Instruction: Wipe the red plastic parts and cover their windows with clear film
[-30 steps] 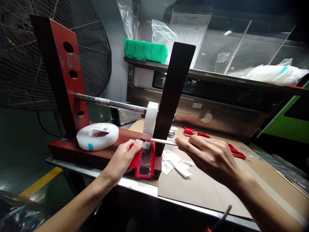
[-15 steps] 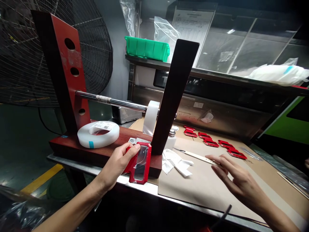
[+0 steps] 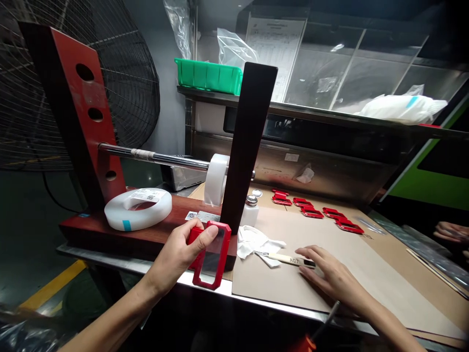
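My left hand [image 3: 188, 254] grips a red rectangular frame [image 3: 224, 254] with a clear window, the thumb pressed on its upper edge. The frame is over the table's front edge, beside the dark upright of the stand. My right hand [image 3: 330, 274] is over the cardboard with its fingers apart. At its fingertips lies a slim knife-like tool [image 3: 284, 257] with a cream, marked handle, its metal tip on a crumpled white cloth [image 3: 256, 240]. Behind the cloth stands a white bottle [image 3: 250, 215] with a metal cap.
A wooden stand [image 3: 82, 234] carries a metal rod with a clear film roll [image 3: 215, 180]; another roll [image 3: 137, 211] lies on its base. Several red frames [image 3: 311, 211] lie at the back. A screwdriver-like tool [image 3: 328, 320] is in front. Another person's hand [image 3: 452, 232] is at right.
My right hand has moved left and let go of the knife-like tool, which now lies with its tip on the cloth. My left hand still holds the red frame, turned slightly.
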Available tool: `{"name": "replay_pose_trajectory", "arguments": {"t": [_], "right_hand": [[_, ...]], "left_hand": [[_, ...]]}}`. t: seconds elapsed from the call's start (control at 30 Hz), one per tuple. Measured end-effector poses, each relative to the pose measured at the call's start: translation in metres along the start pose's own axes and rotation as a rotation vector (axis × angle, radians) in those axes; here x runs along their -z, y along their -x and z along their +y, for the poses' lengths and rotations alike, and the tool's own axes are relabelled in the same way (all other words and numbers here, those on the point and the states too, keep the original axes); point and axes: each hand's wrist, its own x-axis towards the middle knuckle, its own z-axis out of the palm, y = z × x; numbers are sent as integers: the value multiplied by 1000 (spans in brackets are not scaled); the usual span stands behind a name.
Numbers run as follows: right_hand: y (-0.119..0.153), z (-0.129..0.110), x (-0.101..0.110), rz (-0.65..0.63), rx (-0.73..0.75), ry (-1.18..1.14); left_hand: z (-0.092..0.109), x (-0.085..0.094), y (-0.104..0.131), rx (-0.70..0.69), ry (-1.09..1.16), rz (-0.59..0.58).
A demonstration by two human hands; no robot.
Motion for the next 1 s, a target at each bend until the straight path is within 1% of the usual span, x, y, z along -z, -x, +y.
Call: {"name": "replay_pose_trajectory", "arguments": {"t": [0.1, 0.2, 0.3, 0.4, 0.47, 0.53, 0.63, 0.73, 0.87, 0.93, 0.97, 1.0], "right_hand": [[-3, 2, 13, 50, -16, 26], [-10, -10, 31, 142, -48, -18], [-21, -43, 45, 191, -35, -189], [-36, -88, 51, 139, 29, -441], [-48, -116, 52, 116, 63, -593], [-59, -139, 51, 99, 98, -716], [-70, -159, 49, 28, 120, -835], [-74, -169, 47, -79, 91, -927], [-73, -172, 45, -208, 45, -1002], [-73, -174, 44, -208, 61, -970], [-73, -174, 44, -175, 92, -940], [-72, -175, 43, -122, 138, -897]], "left_hand": [[1, 1, 0, 3, -35, -77], [1, 2, 1, -14, -65, -82], [0, 1, 4, -42, -122, -61], [-1, -1, 10, -99, -188, -101], [-2, -2, 14, -189, -237, -110], [-2, -2, 17, -303, -266, -87], [-4, 2, 22, -482, -278, -77], [-6, 9, 23, -678, -348, -78], [-14, 20, 18, -961, -486, -85], [-19, 24, 15, -1065, -541, -100], [-20, 26, 15, -1084, -557, -91], [-21, 28, 15, -1075, -557, -61]]}}
